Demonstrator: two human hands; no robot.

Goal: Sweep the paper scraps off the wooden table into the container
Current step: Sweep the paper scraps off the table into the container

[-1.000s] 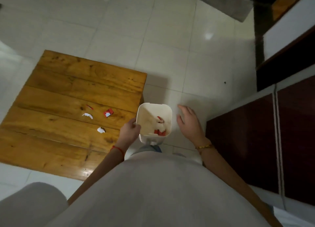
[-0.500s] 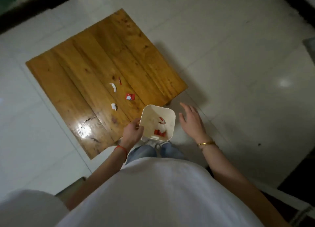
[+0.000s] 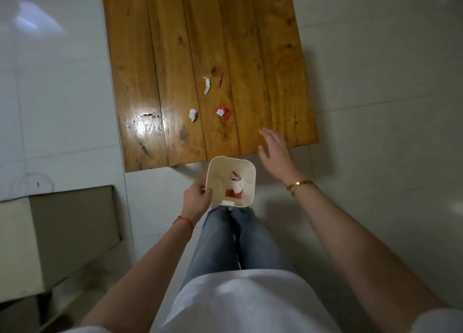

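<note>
I see the wooden table (image 3: pixel 175 57) from above, its planks running away from me, standing on pale floor tiles (image 3: pixel 375 82). Four paper scraps lie on it near the middle planks: a long white scrap (image 3: pixel 206 85), a thin red sliver (image 3: pixel 220 80) just beside it, a crumpled white scrap (image 3: pixel 193 114) nearer the front edge, and a red-and-white scrap (image 3: pixel 223 112) to its right. The red-and-white one carries some print, but I cannot read any writing or brand on it.

The left hand (image 3: pixel 197 200) has its grip closed on the left rim of the cream square container (image 3: pixel 248 175), which is held just off the table's near edge, above the person's jeans (image 3: pixel 233 240). More red and white scraps (image 3: pixel 234 187) sit in its bottom; no label on them or on the container is legible.

The right hand (image 3: pixel 275 151) is spread flat with fingers extended, its grip released and holding nothing, over the table's near right corner, apart from the scraps. A gold bracelet (image 3: pixel 300 184) circles that wrist, a red string (image 3: pixel 184 221) the left one.
</note>
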